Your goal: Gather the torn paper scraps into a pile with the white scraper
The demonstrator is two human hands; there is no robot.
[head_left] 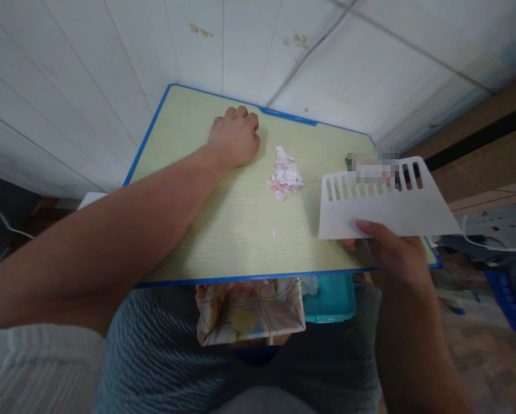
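Observation:
My left hand (236,136) rests knuckles up on the pale yellow-green tabletop (232,230), near its far edge. Its fingers are curled in, and whatever they may hold is hidden. To the right of it lies a small heap of torn white and pink paper scraps (286,172). A single white sliver (274,233) sits closer to me. With thumb on top and fingers beneath, my right hand (398,253) grips a stiff white sheet (382,213) by its near edge. Slots run along the sheet's far side. It is held over the table's right part.
Below the near edge are a floral-patterned box (253,316) and a teal plastic container (336,299), by my legs. A white panelled wall with a cable (318,45) borders the table's far side. Brown wooden furniture (477,167) stands at right. A blurred-out item lies behind the sheet.

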